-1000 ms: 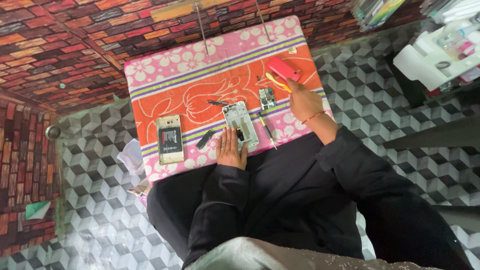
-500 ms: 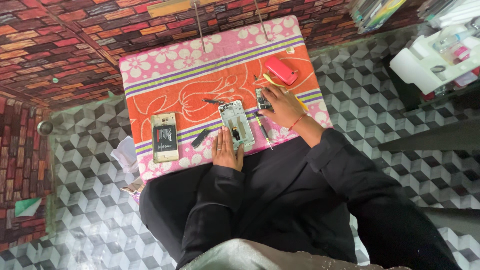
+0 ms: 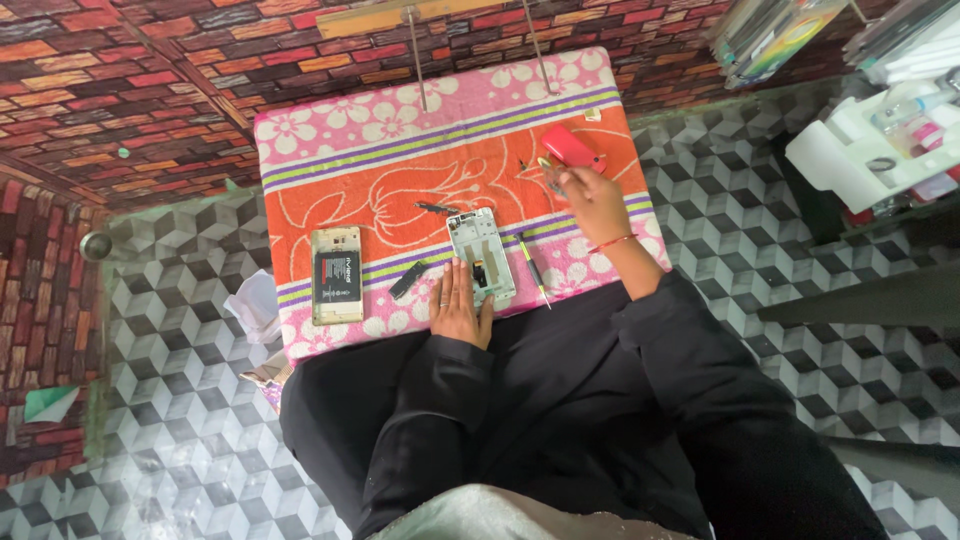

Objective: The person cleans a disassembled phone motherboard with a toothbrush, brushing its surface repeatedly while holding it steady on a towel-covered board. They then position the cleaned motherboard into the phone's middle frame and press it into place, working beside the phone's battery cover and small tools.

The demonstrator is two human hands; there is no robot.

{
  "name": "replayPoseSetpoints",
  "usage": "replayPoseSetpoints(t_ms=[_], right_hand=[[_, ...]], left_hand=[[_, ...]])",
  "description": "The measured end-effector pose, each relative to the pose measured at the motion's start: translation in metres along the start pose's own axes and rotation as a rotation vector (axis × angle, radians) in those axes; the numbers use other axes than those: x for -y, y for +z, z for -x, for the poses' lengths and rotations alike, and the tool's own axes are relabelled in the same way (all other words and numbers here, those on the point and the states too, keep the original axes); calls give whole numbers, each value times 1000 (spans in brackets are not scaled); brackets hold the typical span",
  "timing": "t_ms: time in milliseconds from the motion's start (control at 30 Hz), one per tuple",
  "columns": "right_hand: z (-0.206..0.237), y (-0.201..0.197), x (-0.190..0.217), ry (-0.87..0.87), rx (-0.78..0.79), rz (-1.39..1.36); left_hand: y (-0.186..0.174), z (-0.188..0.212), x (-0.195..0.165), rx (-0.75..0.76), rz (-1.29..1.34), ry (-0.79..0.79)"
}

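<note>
Hands (image 3: pixel 460 305) beside opened phone (image 3: pixel 481 256)

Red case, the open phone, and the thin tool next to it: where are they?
Red case (image 3: pixel 572 146), head view, its top.
Open phone (image 3: pixel 481 256), head view, its middle.
Thin tool (image 3: pixel 534 270), head view, its shaft.

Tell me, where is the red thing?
In the head view, the red thing lies at the far right of the cloth, just beyond the right hand and well away from the open phone under the left hand.
</note>
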State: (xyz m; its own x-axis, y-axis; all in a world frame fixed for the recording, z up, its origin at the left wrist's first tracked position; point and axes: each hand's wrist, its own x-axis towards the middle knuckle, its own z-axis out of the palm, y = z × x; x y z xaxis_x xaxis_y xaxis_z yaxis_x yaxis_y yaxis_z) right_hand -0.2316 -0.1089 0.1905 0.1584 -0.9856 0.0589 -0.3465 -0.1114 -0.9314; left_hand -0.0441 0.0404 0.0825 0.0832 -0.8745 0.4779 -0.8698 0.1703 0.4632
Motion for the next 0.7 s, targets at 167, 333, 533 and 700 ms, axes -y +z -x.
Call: replayPoseSetpoints(t_ms=[167, 333, 533, 700], right_hand=[[-8, -5, 0, 192, -66, -351], [-7, -7, -3, 130, -122, -369], [-10, -9, -7, 118, -217, -431], [-14, -11, -10, 138, -269, -412]], left_hand=[[1, 1, 1, 11, -11, -6], [2, 2, 1, 16, -10, -12], [3, 2, 1, 11, -6, -15], [4, 2, 3, 10, -7, -17]])
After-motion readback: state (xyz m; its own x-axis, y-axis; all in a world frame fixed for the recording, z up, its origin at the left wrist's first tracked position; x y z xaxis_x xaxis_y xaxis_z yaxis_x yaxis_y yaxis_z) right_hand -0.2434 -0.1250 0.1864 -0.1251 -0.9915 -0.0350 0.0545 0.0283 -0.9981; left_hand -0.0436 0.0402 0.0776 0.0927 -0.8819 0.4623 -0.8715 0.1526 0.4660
